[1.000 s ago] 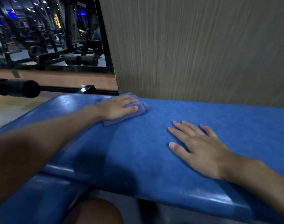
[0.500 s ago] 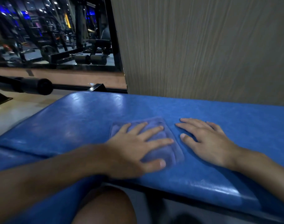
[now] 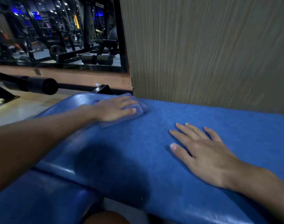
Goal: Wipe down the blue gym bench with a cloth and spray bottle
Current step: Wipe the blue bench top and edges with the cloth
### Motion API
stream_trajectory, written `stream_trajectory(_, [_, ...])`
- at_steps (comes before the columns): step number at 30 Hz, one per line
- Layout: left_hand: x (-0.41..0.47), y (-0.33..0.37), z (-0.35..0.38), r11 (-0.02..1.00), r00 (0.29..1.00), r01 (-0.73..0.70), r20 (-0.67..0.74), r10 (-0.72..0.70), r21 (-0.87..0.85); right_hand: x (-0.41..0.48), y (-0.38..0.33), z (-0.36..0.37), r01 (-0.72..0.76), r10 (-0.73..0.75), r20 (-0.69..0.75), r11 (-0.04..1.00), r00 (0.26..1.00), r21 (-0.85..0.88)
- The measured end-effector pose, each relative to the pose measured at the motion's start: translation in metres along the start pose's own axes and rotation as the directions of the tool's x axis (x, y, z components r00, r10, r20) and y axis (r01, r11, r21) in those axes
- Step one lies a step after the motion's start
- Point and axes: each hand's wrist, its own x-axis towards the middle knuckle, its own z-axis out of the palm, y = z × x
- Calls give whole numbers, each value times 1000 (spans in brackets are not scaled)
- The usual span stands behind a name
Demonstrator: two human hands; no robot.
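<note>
The blue padded gym bench (image 3: 138, 151) fills the lower part of the head view, running left to right in front of me. My left hand (image 3: 115, 107) lies flat on a blue-grey cloth (image 3: 141, 109) at the bench's far left corner, pressing it onto the pad. My right hand (image 3: 201, 151) rests palm down on the bare pad to the right, fingers spread, holding nothing. No spray bottle is in view.
A wood-grain wall panel (image 3: 202, 54) stands right behind the bench. To the left, a mirror (image 3: 57, 33) shows gym racks and weights. A black padded roller bar (image 3: 38, 85) juts out above the pale floor (image 3: 17, 109) at left. My knee (image 3: 105, 218) shows below the bench.
My left hand slid the cloth from the near middle of the pad back out to the far left corner. My right hand stayed flat on the pad.
</note>
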Motion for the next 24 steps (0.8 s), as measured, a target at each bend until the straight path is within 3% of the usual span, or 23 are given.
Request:
stream_trajectory(4, [20, -31, -8, 995, 995, 98, -26, -98, -14, 1, 0, 1, 6, -6, -16, 1000, 1000, -16])
stream_trajectory(7, [2, -4, -6, 988, 988, 150, -35, -148, 48, 0, -1, 1, 6, -6, -6, 1000, 1000, -19])
stream_trajectory(9, [-22, 21, 0, 990, 995, 101, -25, -99, 96, 0, -2, 0, -3, 3, 7, 1000, 1000, -14])
stream_trajectory(12, [-73, 69, 11, 981, 995, -88, 53, 79, 174, 0, -3, -1, -4, 4, -2, 1000, 1000, -10])
stream_trajectory(15, [-130, 112, 21, 939, 960, -267, 152, 237, 218, 1, -2, 0, -7, 8, -30, 1000, 1000, 18])
stream_trajectory(17, [-149, 121, 23, 915, 940, -339, 125, 319, 217, 3, -3, -2, -16, 17, -44, 1000, 999, 25])
stream_trajectory(22, [-117, 88, 10, 951, 954, -284, 136, 267, 125, 18, -22, -10, 19, -9, -138, 997, 990, 76])
stream_trajectory(24, [-91, 60, 6, 965, 968, -243, 82, 236, 95, 26, -33, -8, 49, -40, -105, 995, 994, 84])
